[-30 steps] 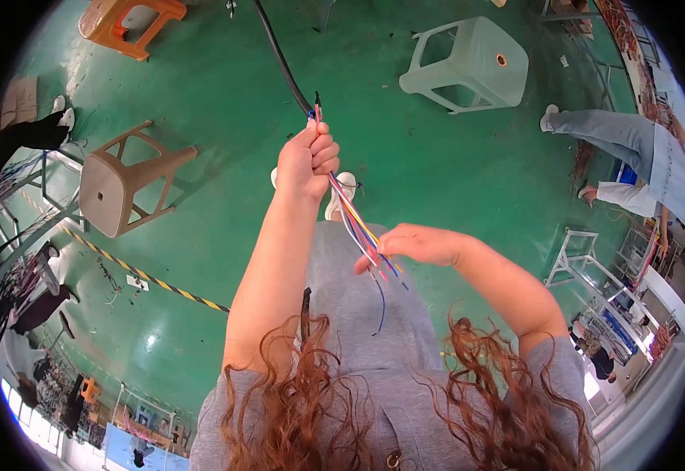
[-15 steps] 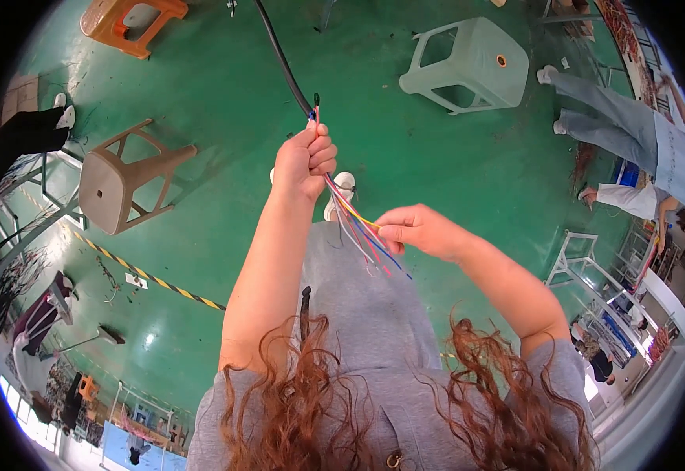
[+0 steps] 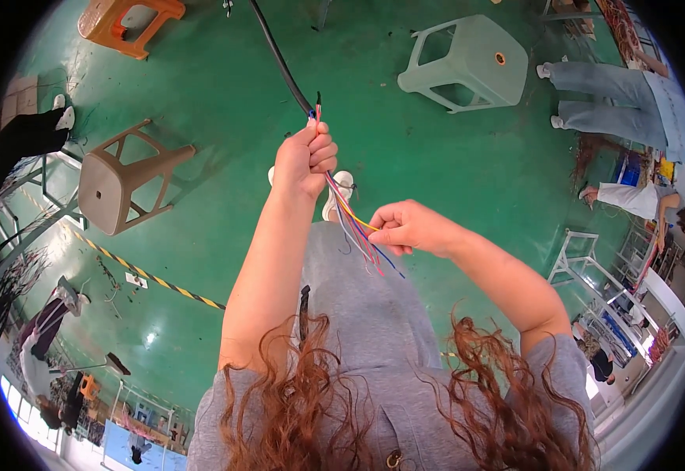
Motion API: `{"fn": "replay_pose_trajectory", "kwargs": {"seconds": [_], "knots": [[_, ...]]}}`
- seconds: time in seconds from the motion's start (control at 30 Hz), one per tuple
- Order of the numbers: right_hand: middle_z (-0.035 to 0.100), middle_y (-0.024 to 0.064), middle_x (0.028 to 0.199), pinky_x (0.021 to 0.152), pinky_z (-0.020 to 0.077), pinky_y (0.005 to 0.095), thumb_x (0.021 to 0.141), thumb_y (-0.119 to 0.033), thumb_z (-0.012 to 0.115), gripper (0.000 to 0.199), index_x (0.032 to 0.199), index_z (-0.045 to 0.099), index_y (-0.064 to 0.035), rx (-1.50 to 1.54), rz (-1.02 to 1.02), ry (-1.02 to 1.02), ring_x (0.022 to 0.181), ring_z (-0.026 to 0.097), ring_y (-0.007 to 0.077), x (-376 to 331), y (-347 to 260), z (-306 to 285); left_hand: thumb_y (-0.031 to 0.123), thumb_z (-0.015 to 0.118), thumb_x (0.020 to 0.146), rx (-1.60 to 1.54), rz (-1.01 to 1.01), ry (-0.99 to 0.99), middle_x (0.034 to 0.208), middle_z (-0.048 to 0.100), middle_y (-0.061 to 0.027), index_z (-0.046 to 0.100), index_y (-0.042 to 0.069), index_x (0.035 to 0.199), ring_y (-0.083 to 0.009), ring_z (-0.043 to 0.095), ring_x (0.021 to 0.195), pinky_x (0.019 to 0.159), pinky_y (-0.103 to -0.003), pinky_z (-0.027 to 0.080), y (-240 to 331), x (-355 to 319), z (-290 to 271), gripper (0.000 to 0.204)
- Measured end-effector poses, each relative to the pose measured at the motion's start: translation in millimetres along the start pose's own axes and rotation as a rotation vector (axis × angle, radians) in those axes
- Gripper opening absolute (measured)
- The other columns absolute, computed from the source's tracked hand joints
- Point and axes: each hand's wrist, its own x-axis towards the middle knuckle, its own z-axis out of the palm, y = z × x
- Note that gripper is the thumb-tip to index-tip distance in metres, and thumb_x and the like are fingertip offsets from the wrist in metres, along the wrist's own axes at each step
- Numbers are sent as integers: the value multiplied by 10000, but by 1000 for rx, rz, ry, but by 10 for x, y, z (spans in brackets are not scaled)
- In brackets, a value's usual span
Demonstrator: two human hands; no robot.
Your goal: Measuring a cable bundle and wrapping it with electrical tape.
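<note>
- Green floor (image 3: 193, 243) spread all round the brown plastic stool (image 3: 111, 204), shiny and flecked with dark scraps.
- Beyond the brown stool I saw an orange plastic stool (image 3: 111, 35); well to its right was a pale green plastic stool (image 3: 484, 71).
- Yellow-and-black striped tape (image 3: 146, 276) ran across on the near side of the brown stool, and past that a person (image 3: 40, 337) had a long-handled broom (image 3: 117, 363).
- Well to the right of the brown stool, a black sheathed cable (image 3: 279, 59) reached down to the worker's left hand (image 3: 307, 161).
- That hand was closed in a fist, fingers wrapped round the thin wires (image 3: 347, 210) just below the sheath; yellow, blue, white and pinkish-red strands came out underneath.
- Farther right of the brown stool, the right hand (image 3: 409, 228) had thumb and forefinger pinched on the yellow wire (image 3: 360, 223). Its other fingers were loosely curled; I couldn't tell whether they touched more wires.
- Loose wire ends fanned out beside it, over the worker's grey clothing (image 3: 358, 322).
</note>
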Motion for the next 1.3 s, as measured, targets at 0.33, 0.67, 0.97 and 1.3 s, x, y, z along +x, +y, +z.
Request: {"fn": "replay_pose_trajectory", "kwargs": {"seconds": [0.33, 0.67, 0.97, 1.3], "knots": [[484, -44, 610, 431, 281, 200, 860, -206, 626, 184, 934, 588, -41, 53, 13, -24, 497, 398, 33, 14, 28, -17, 184, 383, 983, -59, -24, 7, 564, 284, 69, 455, 63, 826, -28, 210, 434, 350, -189, 162, -29, 22, 8, 210], [484, -33, 605, 399, 243, 196, 889, -157, 585, 98, 885, 558, -63, 96, 49, -55, 479, 368, 21, 9, -1, -53, 190, 384, 985, -86, -41, -24, 567, 275, 68, 453, 59, 824, -29, 205, 437, 348, -191, 156, -29, 46, -13, 219], [488, -41, 635, 435, 270, 186, 914, -221, 566, 172, 815, 520, -87, 95, 32, -132, 523, 387, 14, -52, -20, -92, 188, 372, 988, -94, -46, -32, 570, 274, 64, 451, 56, 824, -34, 201, 441, 353, -196, 155, -44, 67, -9, 225], [517, -37, 668, 455, 306, 184, 917, -245, 562, 179, 848, 543, -81, 66, 49, -159, 547, 417, 16, -92, 3, -90, 196, 356, 992, -71, -30, -17, 568, 271, 59, 447, 54, 830, -39, 199, 440, 351, -200, 158, -70, 85, 25, 234]]}}
